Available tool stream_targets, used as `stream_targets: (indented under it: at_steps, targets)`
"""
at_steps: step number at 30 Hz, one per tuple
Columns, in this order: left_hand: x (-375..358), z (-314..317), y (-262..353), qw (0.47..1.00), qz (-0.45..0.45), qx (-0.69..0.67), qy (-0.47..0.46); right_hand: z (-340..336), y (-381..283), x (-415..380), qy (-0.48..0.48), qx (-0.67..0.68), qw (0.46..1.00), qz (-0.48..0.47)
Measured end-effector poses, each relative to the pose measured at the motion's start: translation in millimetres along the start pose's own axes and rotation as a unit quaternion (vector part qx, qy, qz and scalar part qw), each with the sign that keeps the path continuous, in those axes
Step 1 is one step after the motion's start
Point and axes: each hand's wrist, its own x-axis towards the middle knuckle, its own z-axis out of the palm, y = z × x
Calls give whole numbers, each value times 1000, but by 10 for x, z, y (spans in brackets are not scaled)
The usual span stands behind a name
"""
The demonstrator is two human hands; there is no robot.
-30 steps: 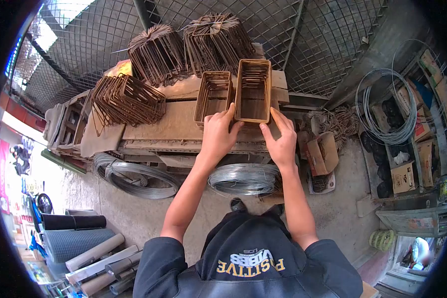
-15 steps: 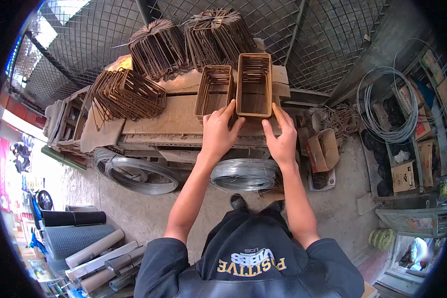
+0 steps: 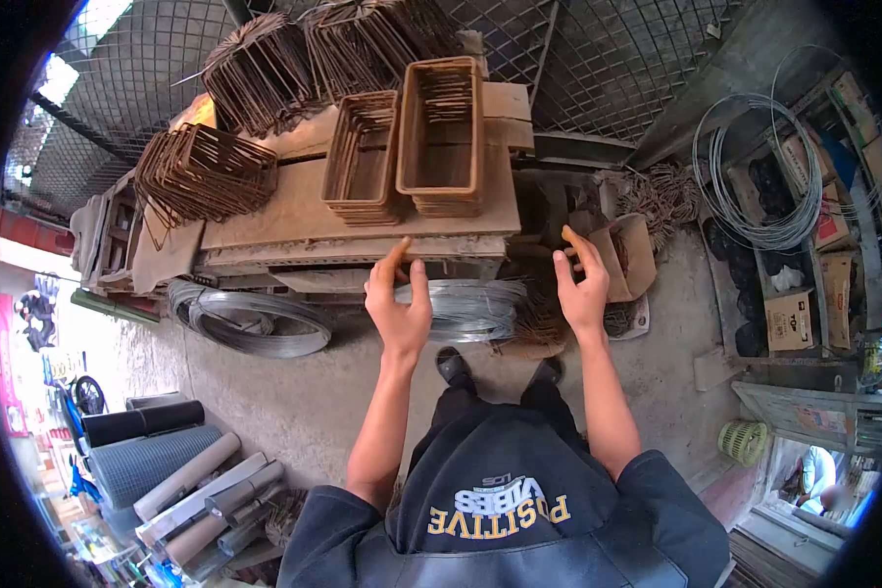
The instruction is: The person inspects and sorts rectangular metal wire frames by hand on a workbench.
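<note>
Both hands are empty, with fingers spread loose. The left hand [image 3: 399,309] and right hand [image 3: 580,284] hang in the air. The stack of rusty wire frames [image 3: 443,132] sits on the worktop [image 3: 294,220], above the fingers and not touching them.

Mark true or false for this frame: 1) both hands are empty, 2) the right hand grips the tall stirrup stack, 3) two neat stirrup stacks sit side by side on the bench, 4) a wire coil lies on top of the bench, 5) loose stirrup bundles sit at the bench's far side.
1) True: the left hand and right hand are open, holding nothing.
2) False: the right hand is clear of the tall stack, down off the bench edge.
3) True: a short stack sits just left of the tall stack.
4) False: the wire coil lies on the ground below the bench.
5) True: loose bundles sit there.
</note>
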Motion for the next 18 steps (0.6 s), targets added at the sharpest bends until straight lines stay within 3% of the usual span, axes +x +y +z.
stream_targets:
  at_steps: [2, 10, 13, 15, 18]
  targets:
    - [-313, 145, 61, 998, -61, -27, 14, -171, 364, -43, -4, -15, 1000, 8]
    - [-1316, 1274, 562, 994, -100, 31, -27, -1290, 1603, 9, -68, -12, 994, 85]
    - [-1633, 1756, 716, 988, -137, 31, -58, -1653, 2122, -24, -89, -11, 987, 135]
    - [-1785, 2036, 814, 990, -99, 26, -99, -1764, 2524, -80, -112, -21, 986, 120]
    - [-1983, 2331, 922, 972, -162, 45, -164, -1775, 3063, -230, -128, -28, 981, 142]
